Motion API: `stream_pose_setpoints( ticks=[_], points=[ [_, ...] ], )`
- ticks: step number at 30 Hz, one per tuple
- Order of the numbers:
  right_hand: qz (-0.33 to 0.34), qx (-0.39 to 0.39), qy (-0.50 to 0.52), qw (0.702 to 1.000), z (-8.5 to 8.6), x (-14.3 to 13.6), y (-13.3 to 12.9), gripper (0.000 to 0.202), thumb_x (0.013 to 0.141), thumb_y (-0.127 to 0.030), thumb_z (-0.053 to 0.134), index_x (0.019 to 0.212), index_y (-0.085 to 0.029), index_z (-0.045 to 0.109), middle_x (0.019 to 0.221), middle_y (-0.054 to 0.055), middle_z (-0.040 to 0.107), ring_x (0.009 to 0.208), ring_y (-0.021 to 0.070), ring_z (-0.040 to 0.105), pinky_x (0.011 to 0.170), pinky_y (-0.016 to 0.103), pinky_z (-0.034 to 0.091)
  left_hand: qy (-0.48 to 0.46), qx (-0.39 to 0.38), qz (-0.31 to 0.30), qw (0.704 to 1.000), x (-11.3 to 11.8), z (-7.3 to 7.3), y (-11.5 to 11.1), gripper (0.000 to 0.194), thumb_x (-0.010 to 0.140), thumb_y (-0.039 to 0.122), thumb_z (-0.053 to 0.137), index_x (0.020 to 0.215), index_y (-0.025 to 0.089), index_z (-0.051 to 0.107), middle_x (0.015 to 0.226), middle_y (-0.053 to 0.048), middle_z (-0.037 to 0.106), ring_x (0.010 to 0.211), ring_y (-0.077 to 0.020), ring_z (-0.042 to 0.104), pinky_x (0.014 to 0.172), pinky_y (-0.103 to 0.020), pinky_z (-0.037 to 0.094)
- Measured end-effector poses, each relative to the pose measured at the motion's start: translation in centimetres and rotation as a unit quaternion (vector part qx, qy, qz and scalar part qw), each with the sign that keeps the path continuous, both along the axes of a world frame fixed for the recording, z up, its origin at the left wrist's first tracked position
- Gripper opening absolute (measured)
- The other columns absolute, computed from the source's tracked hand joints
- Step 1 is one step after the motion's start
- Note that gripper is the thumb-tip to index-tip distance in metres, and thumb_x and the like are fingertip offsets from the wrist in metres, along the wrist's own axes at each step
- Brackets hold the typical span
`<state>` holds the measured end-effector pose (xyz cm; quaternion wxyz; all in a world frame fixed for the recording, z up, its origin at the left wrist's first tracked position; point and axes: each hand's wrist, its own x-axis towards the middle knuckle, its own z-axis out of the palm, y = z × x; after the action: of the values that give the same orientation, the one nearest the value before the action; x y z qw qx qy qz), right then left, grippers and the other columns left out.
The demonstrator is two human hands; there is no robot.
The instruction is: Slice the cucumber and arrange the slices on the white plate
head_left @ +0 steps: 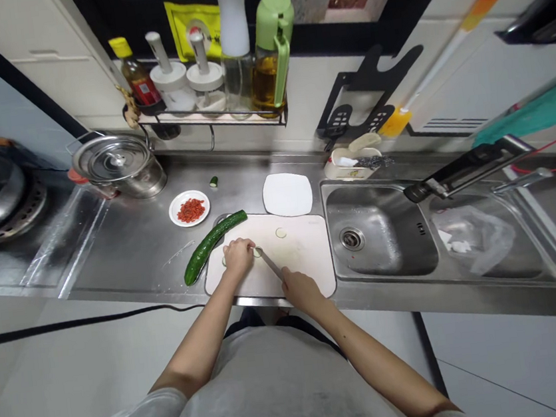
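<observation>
My right hand is wrapped round the handle of a knife, whose blade points up and left over the white cutting board. Near the blade's tip lies a thin cucumber slice. Fingers bent, my left hand presses down beside the tip; what is under it is mostly hidden. Another pale slice rests higher on the board. A long green cucumber lies across the board's upper left edge, partly on the steel counter.
Behind the board sit a white square plate, a plate of chopped red pieces and a cucumber end. A lidded steel pot stands at the left, a sink at the right. Above hangs a rack with bottles.
</observation>
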<state>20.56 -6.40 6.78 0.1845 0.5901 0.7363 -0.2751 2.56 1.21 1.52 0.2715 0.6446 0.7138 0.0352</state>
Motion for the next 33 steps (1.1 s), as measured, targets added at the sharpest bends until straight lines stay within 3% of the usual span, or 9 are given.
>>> stream_pose_setpoints(
  ticks=[22,33],
  points=[
    [0.010,0.005,-0.020,1.000,0.6,-0.5,0.2,0.025,0.094,-0.017,0.034,0.115,-0.015,0.048,0.095,0.014,0.068,0.092,0.0239,0.066,0.070,0.030,0.045,-0.007,0.005,-0.013,1.000,-0.1,-0.2,-0.1,0.023,0.082,0.022,0.054,0.097,0.029,0.070,0.103,-0.005,0.067,0.105,-0.0259,0.054,0.090,-0.042,0.032],
    [0.015,0.007,-0.027,1.000,0.0,-1.2,0.4,0.028,0.093,-0.011,0.034,0.116,-0.015,0.048,0.094,0.014,0.068,0.094,0.0241,0.067,0.072,0.029,0.048,-0.005,-0.005,-0.015,1.000,0.0,-0.2,0.1,0.024,0.082,0.021,0.054,0.098,0.030,0.070,0.104,-0.004,0.068,0.105,-0.0255,0.054,0.090,-0.041,0.032]
  ],
)
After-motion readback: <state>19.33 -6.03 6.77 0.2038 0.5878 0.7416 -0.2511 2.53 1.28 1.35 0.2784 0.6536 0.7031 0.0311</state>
